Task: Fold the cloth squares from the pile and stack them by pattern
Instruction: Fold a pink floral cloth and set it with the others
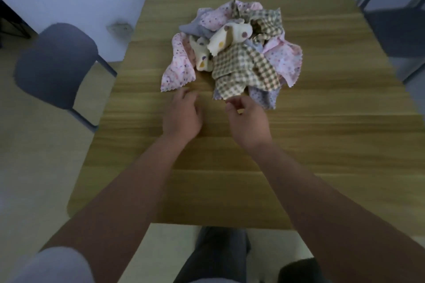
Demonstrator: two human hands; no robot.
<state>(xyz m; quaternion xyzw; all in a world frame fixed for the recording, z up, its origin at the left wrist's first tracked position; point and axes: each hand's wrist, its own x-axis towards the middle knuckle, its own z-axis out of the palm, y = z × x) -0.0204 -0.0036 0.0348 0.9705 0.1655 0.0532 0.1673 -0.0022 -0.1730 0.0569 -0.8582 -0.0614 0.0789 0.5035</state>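
Note:
A loose pile of crumpled cloth squares (pixel 232 50) lies on the middle of the wooden table (pixel 322 145). It mixes pink flowered cloths (pixel 177 69), brown-and-cream checked cloths (pixel 241 69), cream cloths with large dots (pixel 230 34) and lavender cloths (pixel 264 96). My left hand (pixel 181 115) hovers just below the near corner of a pink cloth, fingers relaxed and holding nothing. My right hand (pixel 247 119) is at the near edge of the pile, with finger and thumb loosely curled beside the lowest corner of a checked cloth. No cloth shows between them.
A blue-grey chair (pixel 55 64) stands left of the table, and dark furniture (pixel 395 18) stands at the far right. The table's near edge runs just above my legs (pixel 218 255). Bare wood surrounds the pile on all sides.

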